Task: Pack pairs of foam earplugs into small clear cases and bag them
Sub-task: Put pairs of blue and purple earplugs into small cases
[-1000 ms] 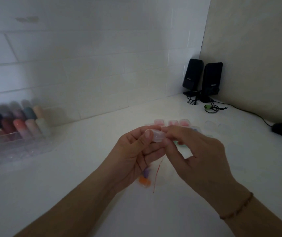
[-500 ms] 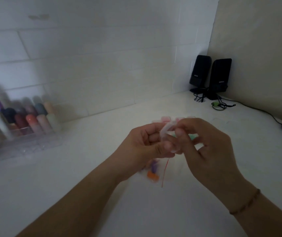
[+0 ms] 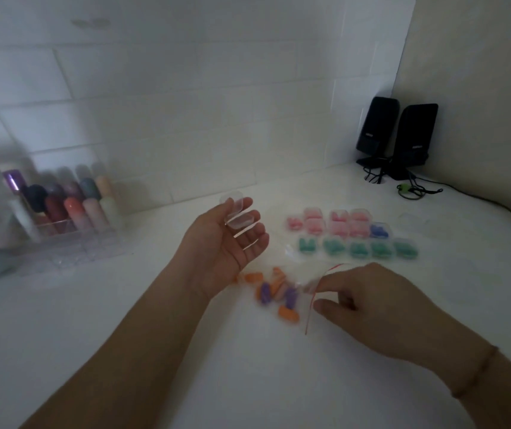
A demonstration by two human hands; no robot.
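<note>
Left hand [image 3: 226, 239] raised palm up over the white table [image 3: 124, 351], fingers nearly straight, carrying a small clear hinged plastic case [image 3: 236, 212] on the fingertips. Lid standing open, nothing to see inside. Not gripped, only resting there.

Right hand [image 3: 369, 301] lowered to the table, palm down, fingers bent, touching the mouth of a thin clear plastic bag with a red zip line [image 3: 311, 300]. Whether pinching the bag or only touching it, cannot tell, because of blur.

Inside or under that bag, a loose heap of orange and purple foam earplugs [image 3: 274, 294], lying between the two hands. Inside or only beside the bag: hard to tell.

Behind, near the right hand, two rows of small clear cases already filled: a far row with pink earplugs [image 3: 338, 224], ending in one case with blue-purple earplugs [image 3: 378, 231], and a near row with green earplugs [image 3: 359, 249]. About a dozen, all seeming closed.

Judged from this: pink and green pairs finished, orange and purple mostly left. Present step probably taking a pair from the heap for the open case. Bagging of the filled cases seemingly not yet begun, since all lie bare on the table.

Further back, a clear organiser with coloured bottles [image 3: 62, 212] at left, two black speakers [image 3: 399, 134] in the corner.
</note>
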